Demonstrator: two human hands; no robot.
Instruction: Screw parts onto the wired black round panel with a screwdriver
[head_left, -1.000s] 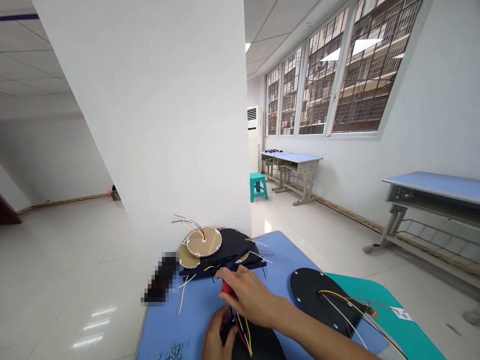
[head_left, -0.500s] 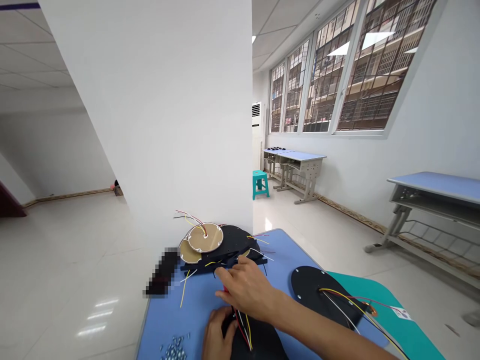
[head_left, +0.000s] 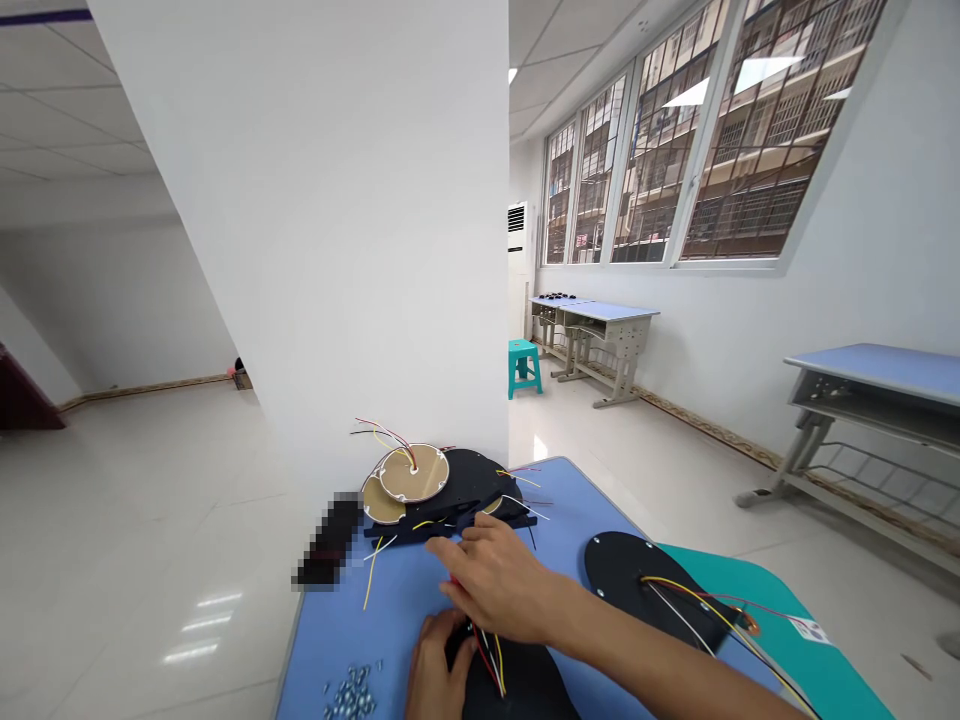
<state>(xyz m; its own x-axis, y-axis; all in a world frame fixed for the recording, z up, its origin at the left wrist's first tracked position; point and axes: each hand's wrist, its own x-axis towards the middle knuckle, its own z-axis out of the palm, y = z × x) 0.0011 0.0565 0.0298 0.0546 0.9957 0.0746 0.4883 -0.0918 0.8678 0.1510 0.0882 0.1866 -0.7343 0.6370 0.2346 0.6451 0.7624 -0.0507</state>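
Black round plate point(head_left: 517, 685) with red, yellow and white wires point(head_left: 487, 655) coming out of it sits at bottom centre of frame on the blue tabletop point(head_left: 397, 620), partly cut off by the lower edge. Left hand point(head_left: 435, 675) rests on the plate's left rim, fingers curled over it, pinning it; how tight the grasp is can't be told. Right hand point(head_left: 499, 585) reaches in from lower right, just above the plate, fingers bent down around a small red-handled tool point(head_left: 454, 583), mostly hidden under the palm; tool tip not visible. Wires run up from the plate under the right hand. Loose pile of small silver screws point(head_left: 352, 692) lies bottom left of the hands. Stack of black round plates with two tan discs on top point(head_left: 442, 490), wires sticking out, sits mid-frame just beyond the right hand. Second black round plate with wires point(head_left: 637, 585) lies right of centre, overlapping a green mat point(head_left: 757, 590). Blurred dark object point(head_left: 328, 545) at table's left edge.
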